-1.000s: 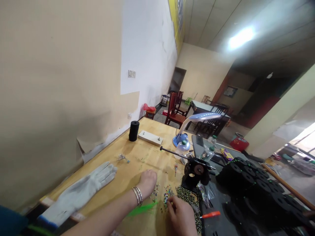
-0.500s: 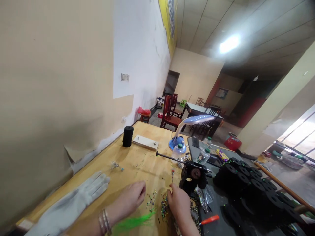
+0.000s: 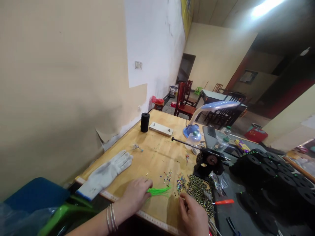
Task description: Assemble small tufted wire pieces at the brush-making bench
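My left hand [image 3: 137, 195], with bangles at the wrist, is closed over the left end of a bundle of thin bright green strands [image 3: 159, 191]. The strands' free ends fan out to the right above the wooden table. My right hand [image 3: 193, 213] is at the table's near side with thumb and forefinger pinched; whatever is between the tips is too small to make out. Just beyond it are scattered small coloured beads [image 3: 181, 182] and a heap of yellow-and-black striped pieces [image 3: 199, 188]. A smaller scatter of beads [image 3: 167, 178] lies beyond the green strands.
A white glove [image 3: 108, 173] lies on the left. A black hand-cranked device [image 3: 209, 160] with a long rod stands at right, near a blue lamp [image 3: 192, 131]. Black spools [image 3: 273, 183] crowd the grey mat, with an orange-handled tool [image 3: 223, 202]. A black cylinder [image 3: 145, 123] stands farther back.
The view has tilted down and swung left. My left hand has come down onto the green strands, which it was above and apart from. My right hand has drawn back toward the near edge.
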`<act>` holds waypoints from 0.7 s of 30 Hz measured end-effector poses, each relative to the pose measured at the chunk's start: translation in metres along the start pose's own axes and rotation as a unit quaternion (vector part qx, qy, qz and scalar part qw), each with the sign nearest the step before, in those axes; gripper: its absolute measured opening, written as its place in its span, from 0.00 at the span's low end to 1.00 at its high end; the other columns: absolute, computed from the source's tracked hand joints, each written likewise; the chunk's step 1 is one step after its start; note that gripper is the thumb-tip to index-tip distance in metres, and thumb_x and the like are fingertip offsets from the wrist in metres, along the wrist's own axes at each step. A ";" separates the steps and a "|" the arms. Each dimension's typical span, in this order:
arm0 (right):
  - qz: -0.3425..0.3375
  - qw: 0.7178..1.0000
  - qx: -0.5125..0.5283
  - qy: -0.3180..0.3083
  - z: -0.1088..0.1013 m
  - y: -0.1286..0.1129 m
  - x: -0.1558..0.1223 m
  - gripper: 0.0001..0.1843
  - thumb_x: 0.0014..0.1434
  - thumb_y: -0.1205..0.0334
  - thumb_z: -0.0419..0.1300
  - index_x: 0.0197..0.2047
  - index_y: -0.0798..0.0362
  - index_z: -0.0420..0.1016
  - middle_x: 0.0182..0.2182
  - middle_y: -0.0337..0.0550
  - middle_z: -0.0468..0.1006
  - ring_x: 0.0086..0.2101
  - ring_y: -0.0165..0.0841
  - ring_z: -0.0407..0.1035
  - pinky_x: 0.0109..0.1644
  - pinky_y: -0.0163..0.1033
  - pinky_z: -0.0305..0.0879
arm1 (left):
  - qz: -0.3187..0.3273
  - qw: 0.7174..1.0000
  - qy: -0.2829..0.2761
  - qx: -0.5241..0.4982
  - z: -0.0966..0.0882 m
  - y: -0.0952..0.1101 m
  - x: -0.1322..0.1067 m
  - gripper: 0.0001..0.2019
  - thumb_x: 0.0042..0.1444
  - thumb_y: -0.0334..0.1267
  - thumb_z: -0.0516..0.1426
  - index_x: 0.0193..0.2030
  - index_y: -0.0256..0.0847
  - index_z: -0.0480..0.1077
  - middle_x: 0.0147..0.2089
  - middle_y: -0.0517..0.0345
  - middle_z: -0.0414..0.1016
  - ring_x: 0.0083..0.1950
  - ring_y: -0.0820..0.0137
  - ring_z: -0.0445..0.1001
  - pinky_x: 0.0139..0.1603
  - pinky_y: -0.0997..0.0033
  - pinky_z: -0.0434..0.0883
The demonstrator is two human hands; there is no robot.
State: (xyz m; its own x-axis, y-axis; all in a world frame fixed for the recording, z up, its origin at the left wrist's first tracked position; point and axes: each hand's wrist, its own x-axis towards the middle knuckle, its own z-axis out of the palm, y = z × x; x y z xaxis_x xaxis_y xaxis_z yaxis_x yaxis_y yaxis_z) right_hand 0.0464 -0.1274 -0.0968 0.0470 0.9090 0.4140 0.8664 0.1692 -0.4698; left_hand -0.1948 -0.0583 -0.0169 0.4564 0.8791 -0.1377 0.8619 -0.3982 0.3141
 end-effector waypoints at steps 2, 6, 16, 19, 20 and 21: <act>-0.014 1.000 0.021 0.011 0.003 0.005 -0.012 0.14 0.66 0.57 0.50 0.40 0.50 0.77 0.32 0.42 0.82 0.30 0.35 0.77 0.32 0.33 0.66 | 0.011 0.999 0.031 0.006 0.000 0.005 -0.001 0.08 0.56 0.39 0.59 0.42 0.41 0.72 0.45 0.51 0.75 0.48 0.58 0.71 0.48 0.60 0.66; -0.004 0.997 0.067 0.040 0.010 0.005 -0.032 0.16 0.66 0.54 0.50 0.39 0.50 0.77 0.31 0.43 0.82 0.29 0.35 0.76 0.33 0.34 0.67 | 0.003 0.999 0.036 0.033 0.007 0.017 0.008 0.14 0.52 0.40 0.63 0.44 0.36 0.72 0.49 0.47 0.72 0.51 0.56 0.69 0.52 0.58 0.66; 0.012 0.984 0.162 0.075 0.017 0.001 -0.049 0.18 0.67 0.51 0.50 0.36 0.49 0.77 0.28 0.42 0.79 0.27 0.35 0.74 0.33 0.34 0.66 | 0.078 0.987 -0.055 0.126 0.031 0.020 0.028 0.14 0.50 0.22 0.53 0.43 0.29 0.73 0.45 0.36 0.75 0.48 0.52 0.73 0.50 0.53 0.69; 0.023 0.980 0.182 0.076 0.018 0.001 -0.051 0.18 0.66 0.50 0.51 0.35 0.49 0.77 0.27 0.42 0.79 0.27 0.35 0.74 0.32 0.35 0.65 | 0.101 0.984 -0.063 0.133 0.033 0.019 0.027 0.13 0.52 0.23 0.50 0.42 0.30 0.73 0.44 0.36 0.76 0.46 0.52 0.74 0.49 0.53 0.70; 0.029 0.978 0.191 0.077 0.018 0.000 -0.051 0.19 0.66 0.49 0.51 0.34 0.49 0.78 0.27 0.43 0.79 0.27 0.35 0.74 0.32 0.35 0.65 | 0.105 0.984 -0.062 0.132 0.032 0.019 0.027 0.13 0.53 0.23 0.49 0.41 0.30 0.73 0.43 0.36 0.76 0.46 0.53 0.74 0.48 0.53 0.70; 0.037 0.975 0.203 0.079 0.017 0.000 -0.051 0.19 0.66 0.49 0.52 0.34 0.50 0.78 0.27 0.43 0.79 0.27 0.35 0.74 0.32 0.35 0.66 | 0.107 0.984 -0.060 0.129 0.030 0.018 0.027 0.13 0.53 0.24 0.49 0.40 0.31 0.73 0.43 0.37 0.76 0.45 0.53 0.74 0.48 0.54 0.70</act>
State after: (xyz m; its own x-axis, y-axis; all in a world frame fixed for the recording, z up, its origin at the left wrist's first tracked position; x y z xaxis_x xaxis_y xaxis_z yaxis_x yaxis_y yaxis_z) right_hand 0.0353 -0.1675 -0.1313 0.2062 0.8597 0.4674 0.5917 0.2709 -0.7593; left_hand -0.1602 -0.0491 -0.0432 0.6434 0.7362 -0.2099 0.7633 -0.6379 0.1022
